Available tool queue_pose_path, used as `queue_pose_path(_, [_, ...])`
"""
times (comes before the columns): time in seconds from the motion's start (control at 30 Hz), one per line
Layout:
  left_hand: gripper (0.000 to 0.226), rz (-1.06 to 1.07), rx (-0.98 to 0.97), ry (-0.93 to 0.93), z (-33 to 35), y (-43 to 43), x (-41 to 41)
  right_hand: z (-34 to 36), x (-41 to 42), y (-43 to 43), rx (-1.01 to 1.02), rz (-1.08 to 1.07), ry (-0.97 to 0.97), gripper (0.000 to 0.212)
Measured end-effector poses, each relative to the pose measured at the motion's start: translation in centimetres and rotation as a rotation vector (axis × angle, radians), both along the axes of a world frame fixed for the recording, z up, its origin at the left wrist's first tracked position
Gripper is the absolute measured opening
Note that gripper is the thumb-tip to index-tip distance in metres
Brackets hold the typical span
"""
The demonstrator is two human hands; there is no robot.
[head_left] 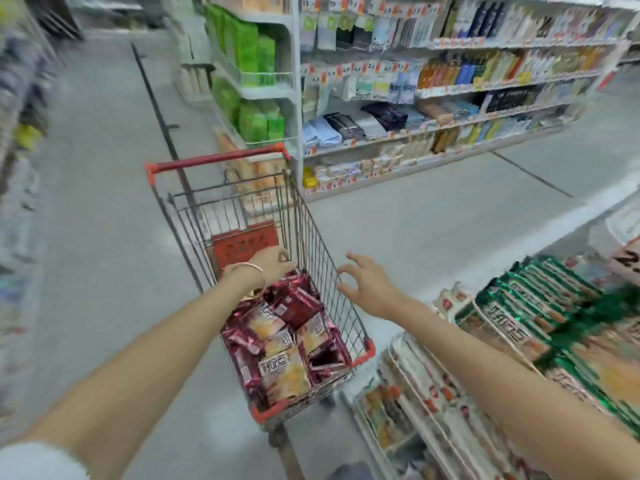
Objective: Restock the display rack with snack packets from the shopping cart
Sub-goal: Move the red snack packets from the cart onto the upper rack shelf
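Pinching of one sealed edge is advised, with the lift kept clear of the wire walls [325, 251]. Display rack [401, 368], at 4 o'clock, is filled with green and white packs [519, 306]. Shopping cart [367, 353], at 6 o'clock, is heaped with red snack packets [284, 344]. Left hand [273, 263] is curled above them, grasp undetermined; right hand [367, 289] is spread, released.
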State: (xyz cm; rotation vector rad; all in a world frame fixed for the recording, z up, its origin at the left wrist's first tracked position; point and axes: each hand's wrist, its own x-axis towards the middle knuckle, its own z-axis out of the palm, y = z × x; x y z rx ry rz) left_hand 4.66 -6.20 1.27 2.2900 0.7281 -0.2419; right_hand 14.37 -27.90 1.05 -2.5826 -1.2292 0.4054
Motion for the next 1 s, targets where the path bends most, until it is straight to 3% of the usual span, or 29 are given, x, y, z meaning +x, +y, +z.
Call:
queue_pose_path(0.2, [0.039,0.242,-0.113,0.116,-7.5,2.2,-2.6,-9.3,0.0,5.0,-0.139,-0.032,0.358,0.034])
queue_pose_path(0.3, [0.016,0.361,-0.138,0.172,-10.5,2.9,-2.9,-14.4,-0.1,6.8,-0.242,-0.078,0.545,0.041])
queue_pose_path(0.4, [0.027,0.467,-0.184,0.246,-13.2,3.0,-3.6,-20.7,-1.2,7.8,-0.336,-0.143,0.700,0.068])
queue_pose_path(0.5, [0.019,0.553,-0.272,0.276,-16.2,3.2,-4.4,-26.0,-2.4,8.0,-0.333,-0.211,0.866,0.096])
queue_pose_path(0.7, [0.014,0.715,-0.397,0.304,-19.9,2.8,-5.2,-28.9,-2.3,7.6,-0.271,-0.085,0.793,0.072])
queue_pose_path(0.83, [0.055,0.700,-0.430,0.303,-20.2,2.4,-3.9,-25.9,2.1,8.8,-0.065,-0.321,0.912,0.075])
queue_pose_path(0.93, [0.076,0.673,-0.647,0.256,-20.0,2.1,-2.7,-23.5,5.5,10.2,0.044,-0.355,1.131,0.045])
queue_pose_path(1.0, [0.111,0.748,-0.686,0.254,-20.7,2.6,-2.4,-22.2,6.6,11.4,0.067,-0.332,1.309,0.031])
